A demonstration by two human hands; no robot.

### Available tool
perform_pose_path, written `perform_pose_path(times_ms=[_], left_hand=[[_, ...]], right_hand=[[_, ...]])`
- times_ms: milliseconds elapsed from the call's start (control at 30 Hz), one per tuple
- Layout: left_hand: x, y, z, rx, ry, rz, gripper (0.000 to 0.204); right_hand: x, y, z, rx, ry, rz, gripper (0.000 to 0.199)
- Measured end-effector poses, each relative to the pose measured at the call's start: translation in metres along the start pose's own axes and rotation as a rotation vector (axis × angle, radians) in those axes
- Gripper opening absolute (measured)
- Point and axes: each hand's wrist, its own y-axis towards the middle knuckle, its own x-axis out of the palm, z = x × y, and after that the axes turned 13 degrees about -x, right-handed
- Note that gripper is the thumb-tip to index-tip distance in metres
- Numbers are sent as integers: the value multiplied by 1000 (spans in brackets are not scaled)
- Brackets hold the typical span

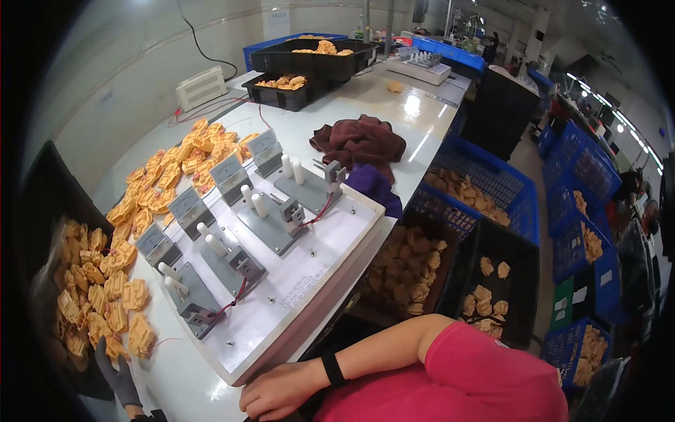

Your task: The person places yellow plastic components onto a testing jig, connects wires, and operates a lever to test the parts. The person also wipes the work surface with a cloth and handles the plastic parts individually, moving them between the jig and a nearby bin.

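Observation:
My left hand (118,378), in a grey glove, reaches to the edge of a heap of yellow-orange moulded plastic parts (116,318) at the lower left. Its fingers are apart, with the tips by the nearest parts and nothing seen gripped. My right hand (280,391), bare below a black wristband, is by the near corner of a white test board (295,271). Its fingers curl downward, and what lies under them is hidden. On the board stand several grey fixtures (228,264) with white pegs, clamps and red-black wires, each behind a small analog meter (190,211).
Dark red cloth (362,141) and purple cloth (373,186) lie past the board. Black trays (309,60) of parts and a beige box (202,88) with wires stand farther back. To the right, below table level, are blue crates (520,190) and a black bin (517,243) holding parts.

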Motion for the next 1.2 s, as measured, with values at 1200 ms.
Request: perform_pose_path(times_ms=[1200], left_hand=[[32,-234,127,-281,155,19,32]], right_hand=[[-243,-209,-178,1206,-479,697,11]])
